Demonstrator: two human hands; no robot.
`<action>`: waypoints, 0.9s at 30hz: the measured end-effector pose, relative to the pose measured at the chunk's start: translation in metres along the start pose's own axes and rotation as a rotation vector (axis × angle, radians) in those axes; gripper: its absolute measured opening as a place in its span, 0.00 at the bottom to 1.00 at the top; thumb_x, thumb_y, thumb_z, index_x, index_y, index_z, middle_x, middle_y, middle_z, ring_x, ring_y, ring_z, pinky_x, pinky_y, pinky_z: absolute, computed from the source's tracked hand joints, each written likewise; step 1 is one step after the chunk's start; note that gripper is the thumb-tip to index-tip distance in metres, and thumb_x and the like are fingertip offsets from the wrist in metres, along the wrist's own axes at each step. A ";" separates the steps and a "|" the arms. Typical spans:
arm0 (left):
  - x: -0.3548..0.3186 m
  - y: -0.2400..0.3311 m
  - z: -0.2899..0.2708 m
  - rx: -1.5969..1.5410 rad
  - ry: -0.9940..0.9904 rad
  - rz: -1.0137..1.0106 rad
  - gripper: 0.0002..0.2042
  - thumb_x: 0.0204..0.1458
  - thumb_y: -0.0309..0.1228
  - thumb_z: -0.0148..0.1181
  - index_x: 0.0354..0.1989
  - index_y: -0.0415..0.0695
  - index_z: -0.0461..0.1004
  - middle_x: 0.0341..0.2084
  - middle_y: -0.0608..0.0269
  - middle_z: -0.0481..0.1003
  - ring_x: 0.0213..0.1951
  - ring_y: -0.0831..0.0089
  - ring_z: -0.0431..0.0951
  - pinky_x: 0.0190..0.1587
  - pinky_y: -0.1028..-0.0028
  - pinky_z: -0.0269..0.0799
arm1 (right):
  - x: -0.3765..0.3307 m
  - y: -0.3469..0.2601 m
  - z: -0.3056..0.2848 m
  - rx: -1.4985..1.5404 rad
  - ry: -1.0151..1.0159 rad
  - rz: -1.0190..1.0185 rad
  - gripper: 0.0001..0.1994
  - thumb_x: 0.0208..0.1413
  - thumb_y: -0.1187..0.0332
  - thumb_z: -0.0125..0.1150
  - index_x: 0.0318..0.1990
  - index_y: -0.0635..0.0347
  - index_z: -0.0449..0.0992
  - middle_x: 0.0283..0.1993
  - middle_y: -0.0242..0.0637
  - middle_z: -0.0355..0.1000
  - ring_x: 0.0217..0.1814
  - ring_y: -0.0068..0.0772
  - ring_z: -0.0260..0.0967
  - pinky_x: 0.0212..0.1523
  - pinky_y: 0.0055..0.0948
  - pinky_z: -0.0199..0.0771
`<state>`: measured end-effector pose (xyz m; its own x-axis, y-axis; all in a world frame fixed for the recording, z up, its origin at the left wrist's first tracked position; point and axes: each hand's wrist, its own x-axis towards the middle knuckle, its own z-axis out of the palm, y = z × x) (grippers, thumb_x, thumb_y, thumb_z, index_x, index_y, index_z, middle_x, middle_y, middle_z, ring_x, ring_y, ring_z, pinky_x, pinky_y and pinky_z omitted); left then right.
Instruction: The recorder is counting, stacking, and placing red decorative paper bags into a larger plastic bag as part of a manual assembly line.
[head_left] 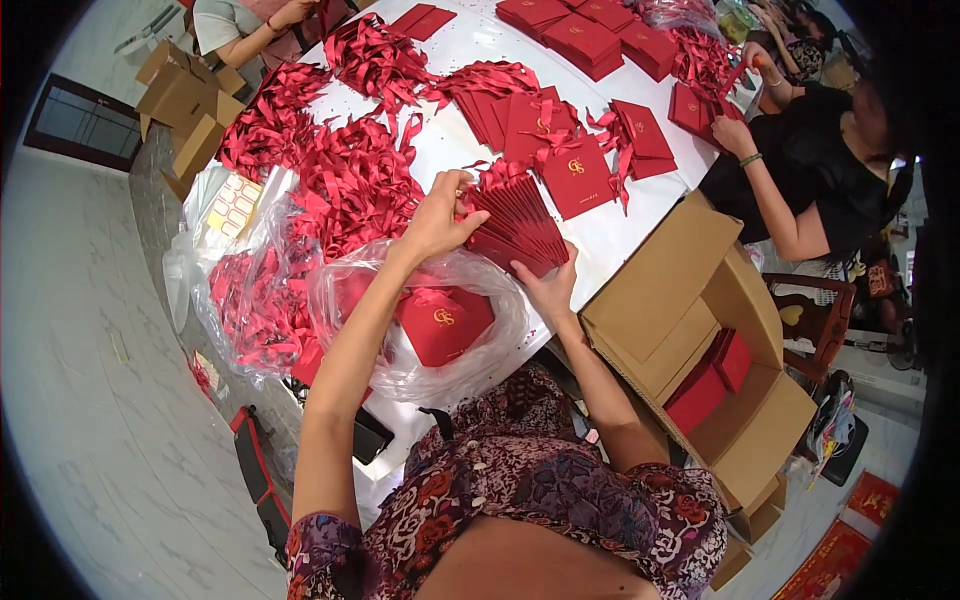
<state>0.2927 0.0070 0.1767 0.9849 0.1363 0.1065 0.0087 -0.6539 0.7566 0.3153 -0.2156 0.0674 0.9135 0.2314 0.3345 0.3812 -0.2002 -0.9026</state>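
Note:
Between my two hands is a fanned stack of flat red gift bags [517,228], edges facing up, with red ribbon at its far end. My left hand [440,217] is at the stack's left side, thumb against it and fingers curled. At the near right corner my right hand [550,283] grips the stack between thumb and fingers. Just in front, a clear plastic bag [500,345] lies with its mouth open, holding more red gift bags [445,325] with a gold emblem. Beyond the stack, loose red gift bags [577,183] overlap on the white-covered table [450,135].
Heaps of red ribbon [355,185] cover the table's left. An open cardboard box [660,290] with red gift bags inside stands at my right. A co-worker in black [800,150] handles red bags at the right; another person [240,35] is at the far left, near an open carton [185,105].

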 end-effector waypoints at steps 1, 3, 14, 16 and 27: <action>-0.004 -0.014 0.004 0.005 0.051 0.011 0.18 0.51 0.33 0.60 0.48 0.37 0.67 0.38 0.47 0.73 0.38 0.51 0.77 0.43 0.63 0.72 | 0.000 -0.004 0.004 0.014 -0.012 -0.007 0.35 0.39 0.65 0.78 0.50 0.66 0.60 0.44 0.47 0.70 0.44 0.37 0.73 0.46 0.30 0.74; -0.004 -0.023 0.015 0.002 0.094 0.030 0.23 0.51 0.35 0.61 0.54 0.37 0.66 0.41 0.45 0.74 0.41 0.51 0.77 0.46 0.63 0.72 | 0.000 0.000 0.008 0.042 -0.005 0.005 0.35 0.38 0.66 0.78 0.50 0.66 0.60 0.44 0.47 0.70 0.44 0.37 0.73 0.46 0.30 0.74; -0.004 -0.030 0.037 -0.204 -0.059 -0.228 0.26 0.52 0.40 0.60 0.57 0.38 0.68 0.43 0.46 0.77 0.45 0.57 0.78 0.49 0.65 0.71 | -0.005 0.008 0.016 0.079 0.046 -0.028 0.35 0.38 0.66 0.78 0.50 0.65 0.60 0.44 0.45 0.69 0.45 0.38 0.72 0.46 0.31 0.73; -0.004 -0.032 0.038 -0.196 -0.065 -0.158 0.28 0.51 0.41 0.62 0.58 0.38 0.68 0.44 0.47 0.77 0.47 0.59 0.78 0.51 0.68 0.70 | -0.008 0.010 0.021 0.148 0.074 0.006 0.35 0.37 0.66 0.78 0.51 0.65 0.60 0.44 0.45 0.69 0.45 0.37 0.72 0.45 0.31 0.73; -0.006 0.006 0.019 0.214 0.195 -0.040 0.15 0.45 0.36 0.67 0.36 0.39 0.74 0.36 0.53 0.77 0.40 0.58 0.77 0.42 0.65 0.72 | -0.003 0.012 0.011 0.057 0.065 -0.002 0.36 0.37 0.66 0.78 0.51 0.65 0.60 0.42 0.44 0.70 0.42 0.35 0.73 0.43 0.30 0.73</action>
<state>0.2901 -0.0120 0.1687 0.9313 0.2923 0.2173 0.1036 -0.7846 0.6113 0.3153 -0.2079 0.0525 0.9210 0.1689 0.3511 0.3756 -0.1447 -0.9154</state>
